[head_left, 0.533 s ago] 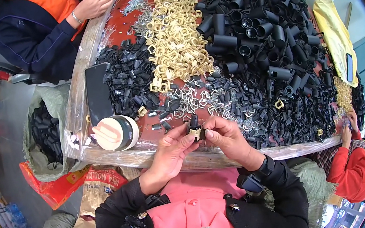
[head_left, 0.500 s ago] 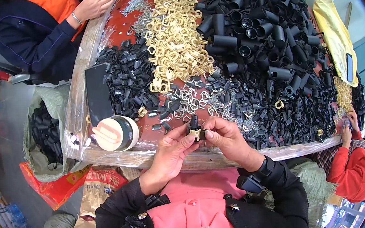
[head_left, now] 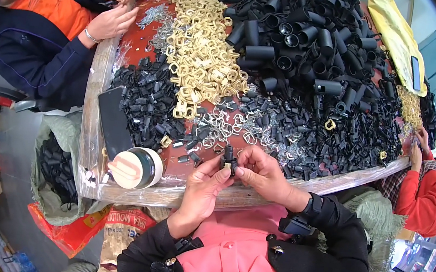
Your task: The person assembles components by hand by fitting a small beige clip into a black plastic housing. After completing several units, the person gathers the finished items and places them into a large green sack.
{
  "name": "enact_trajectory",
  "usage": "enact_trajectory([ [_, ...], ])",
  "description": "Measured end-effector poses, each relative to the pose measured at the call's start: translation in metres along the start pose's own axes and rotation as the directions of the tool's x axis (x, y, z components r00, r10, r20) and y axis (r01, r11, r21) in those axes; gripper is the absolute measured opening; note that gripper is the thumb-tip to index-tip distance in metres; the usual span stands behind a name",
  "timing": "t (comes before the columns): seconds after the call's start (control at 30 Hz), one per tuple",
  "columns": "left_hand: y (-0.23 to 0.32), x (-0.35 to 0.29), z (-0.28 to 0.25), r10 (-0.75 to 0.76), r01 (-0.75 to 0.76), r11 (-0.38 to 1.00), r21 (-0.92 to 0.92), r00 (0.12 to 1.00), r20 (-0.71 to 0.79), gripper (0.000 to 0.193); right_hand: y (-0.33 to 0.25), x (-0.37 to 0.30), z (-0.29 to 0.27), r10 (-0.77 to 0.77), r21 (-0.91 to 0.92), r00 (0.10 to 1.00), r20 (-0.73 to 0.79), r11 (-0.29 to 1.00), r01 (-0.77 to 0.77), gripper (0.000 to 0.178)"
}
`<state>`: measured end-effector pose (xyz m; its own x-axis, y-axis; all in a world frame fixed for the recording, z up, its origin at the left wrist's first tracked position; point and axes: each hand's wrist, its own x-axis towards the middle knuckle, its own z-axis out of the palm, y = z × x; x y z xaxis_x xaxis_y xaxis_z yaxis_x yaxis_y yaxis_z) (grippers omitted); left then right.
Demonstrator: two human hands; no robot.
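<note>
At the near edge of the plastic-covered table (head_left: pixel 96 120), the left hand (head_left: pixel 205 185) and the right hand (head_left: pixel 261 170) meet, fingertips of both pinched narrowly on one small black plastic part (head_left: pixel 228 156), which sits between them just above the tabletop. Just beyond it lie loose silver metal clips (head_left: pixel 229 132), then a heap of brass-coloured buckles (head_left: pixel 203 60) and a large pile of black tubes (head_left: pixel 298 31); a round black tin with a cream lid (head_left: pixel 136 167) lies to the left. The part seems to be two pieces, though it is too small to tell.
</note>
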<state>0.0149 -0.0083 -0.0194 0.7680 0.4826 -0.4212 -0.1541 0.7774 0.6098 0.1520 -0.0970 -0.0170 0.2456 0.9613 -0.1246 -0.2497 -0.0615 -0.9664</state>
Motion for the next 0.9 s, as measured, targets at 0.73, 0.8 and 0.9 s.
enact_trajectory([
  [0.73,0.003,0.000,-0.010,-0.170,0.158,0.981,0.109,0.979,0.111,0.034,-0.011,0.015,-0.025,-0.601,-0.770,0.734,0.318,0.289,0.570,0.032],
  [0.8,0.008,0.003,-0.017,-0.143,0.125,0.983,0.133,0.980,0.139,0.029,-0.021,0.033,-0.044,-0.644,-0.863,0.727,0.240,0.202,0.464,0.029],
  [0.9,0.011,0.004,-0.018,-0.140,0.118,0.981,0.156,0.980,0.138,0.027,-0.042,0.076,-0.087,-0.700,-0.985,0.699,0.147,-0.042,0.165,0.027],
])
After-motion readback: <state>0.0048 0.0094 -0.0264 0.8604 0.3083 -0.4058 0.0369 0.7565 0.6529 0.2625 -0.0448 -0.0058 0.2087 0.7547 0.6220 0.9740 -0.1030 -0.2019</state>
